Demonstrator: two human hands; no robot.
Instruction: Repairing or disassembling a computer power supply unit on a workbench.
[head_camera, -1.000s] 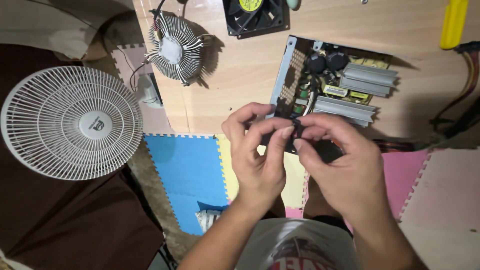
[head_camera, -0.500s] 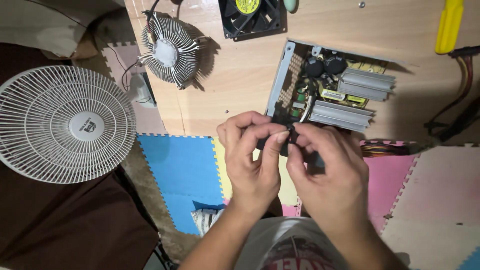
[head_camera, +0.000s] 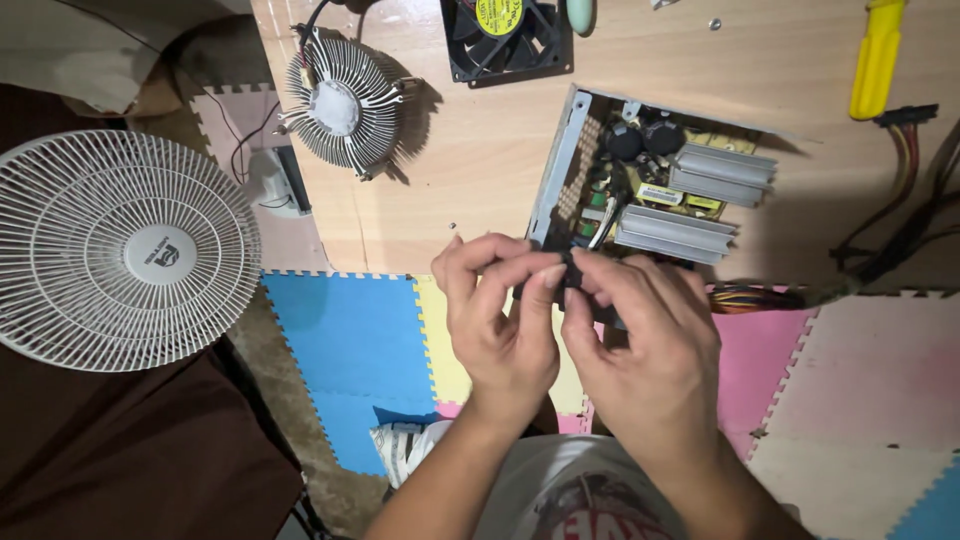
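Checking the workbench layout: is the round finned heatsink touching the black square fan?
Apart. The head view shows bare wooden tabletop between the round heatsink and the black fan.

A small black part sits pinched between the fingertips of the left hand and the right hand, just off the near edge of the counter. It's dark, and mostly hidden by the fingers, so its exact shape cannot be told. Right behind it, on the far side, lies the opened power supply: a grey metal case with its lid off, showing 2 ribbed grey heat sinks, black round capacitors and a yellowish board. The case lies flat, slightly turned, its perforated left wall nearest the hands.
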